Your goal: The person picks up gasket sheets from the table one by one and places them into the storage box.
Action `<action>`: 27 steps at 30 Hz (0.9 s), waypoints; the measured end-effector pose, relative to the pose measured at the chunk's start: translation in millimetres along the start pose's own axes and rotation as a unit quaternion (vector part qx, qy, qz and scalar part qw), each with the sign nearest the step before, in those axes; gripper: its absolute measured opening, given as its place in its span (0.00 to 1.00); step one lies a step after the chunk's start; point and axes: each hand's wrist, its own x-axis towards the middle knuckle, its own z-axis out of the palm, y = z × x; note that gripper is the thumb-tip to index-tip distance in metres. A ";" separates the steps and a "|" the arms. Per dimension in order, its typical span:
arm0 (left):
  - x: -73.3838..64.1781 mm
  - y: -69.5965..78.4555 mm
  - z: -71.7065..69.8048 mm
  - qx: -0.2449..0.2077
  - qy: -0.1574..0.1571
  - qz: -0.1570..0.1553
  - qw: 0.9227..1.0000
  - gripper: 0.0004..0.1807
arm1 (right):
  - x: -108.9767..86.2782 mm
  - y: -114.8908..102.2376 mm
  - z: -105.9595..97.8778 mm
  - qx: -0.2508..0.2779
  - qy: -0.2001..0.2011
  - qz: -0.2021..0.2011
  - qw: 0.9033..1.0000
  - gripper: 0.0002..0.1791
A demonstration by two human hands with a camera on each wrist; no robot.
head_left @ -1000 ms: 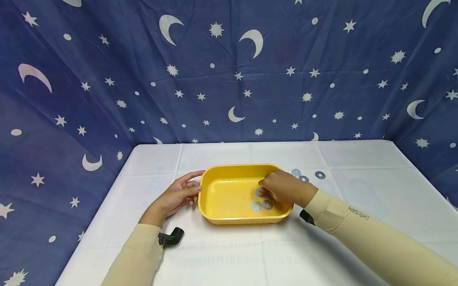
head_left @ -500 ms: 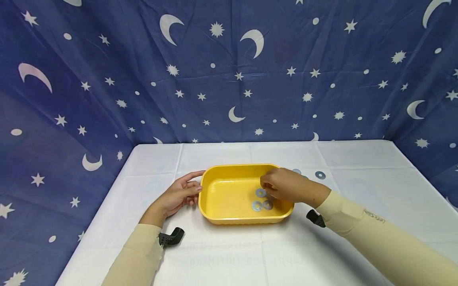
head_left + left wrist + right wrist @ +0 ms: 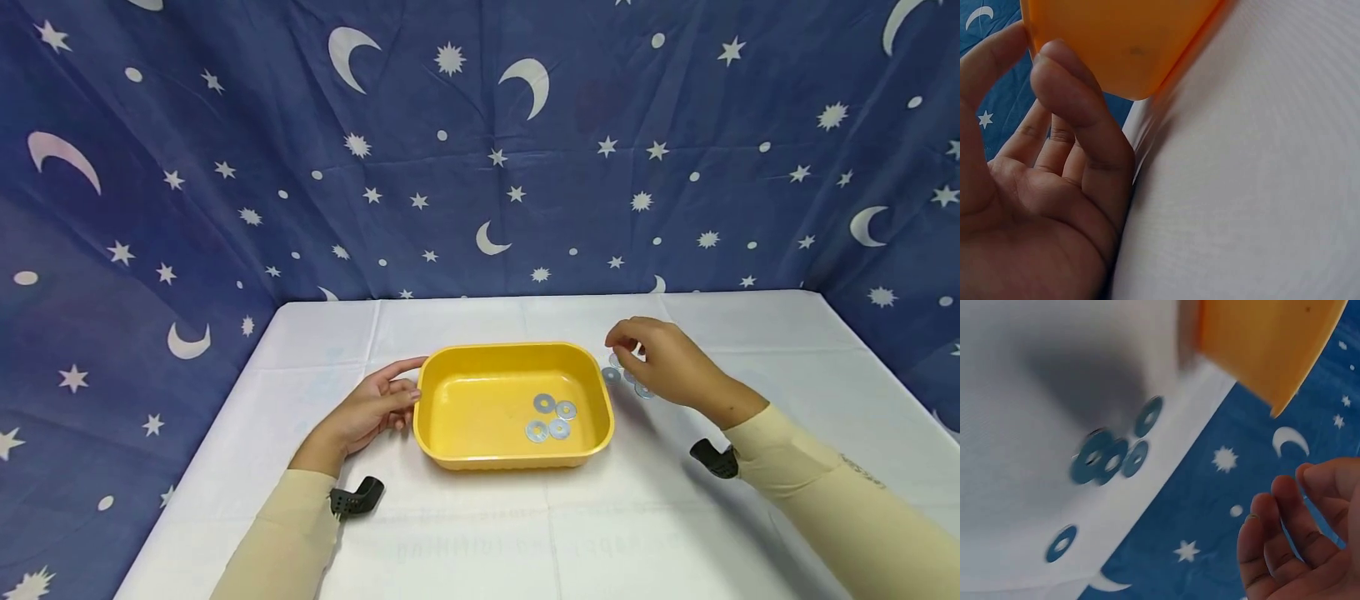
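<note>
A yellow plastic tray (image 3: 465, 417) stands on the white table, with several flat metal washers (image 3: 537, 408) lying near its right end. My left hand (image 3: 371, 414) touches the tray's left side, index finger at the far corner and thumb against the wall. Its other fingers rest loosely beneath. To the right of the tray, my right hand (image 3: 667, 362) hovers over several more washers (image 3: 606, 375) on the cloth and partly hides them. A gap shows between its thumb and bent fingers, nothing in it. In the right wrist view one washer (image 3: 1053, 554) lies apart from the others.
White cloth (image 3: 480, 533) covers the table. A blue curtain (image 3: 420, 275) with moons and stars hangs behind it and along the sides. Black wrist mounts (image 3: 358, 497) stick out from both forearms.
My right hand has lifted out of the tray and moved right, over the washers on the table. A washer formerly hidden under it now shows in the tray. My left hand stays put.
</note>
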 end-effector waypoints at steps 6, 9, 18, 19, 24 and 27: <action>-0.1 2.0 0.7 0.002 0.000 -0.002 1.000 0.36 | -9.1 16.2 -5.8 -0.007 -0.003 0.053 0.999 0.06; -0.3 2.1 0.9 -0.001 0.000 -0.004 1.000 0.36 | -12.4 22.3 -6.8 -0.008 -0.012 0.071 0.997 0.06; -1.1 1.0 0.0 -0.002 0.000 -0.002 1.000 0.36 | -17.1 34.5 0.4 0.001 -0.101 0.113 0.988 0.04; -1.1 0.8 -0.2 -0.002 0.001 -0.001 1.000 0.36 | -17.2 34.8 1.3 0.003 -0.110 0.117 0.987 0.03; -0.9 0.3 -0.6 0.000 -0.002 0.000 1.000 0.35 | -17.6 38.0 5.7 0.007 -0.144 0.140 0.980 0.04; -0.9 0.7 -0.7 0.001 -0.004 0.002 1.000 0.35 | -17.7 40.4 9.1 0.010 -0.164 0.151 0.975 0.06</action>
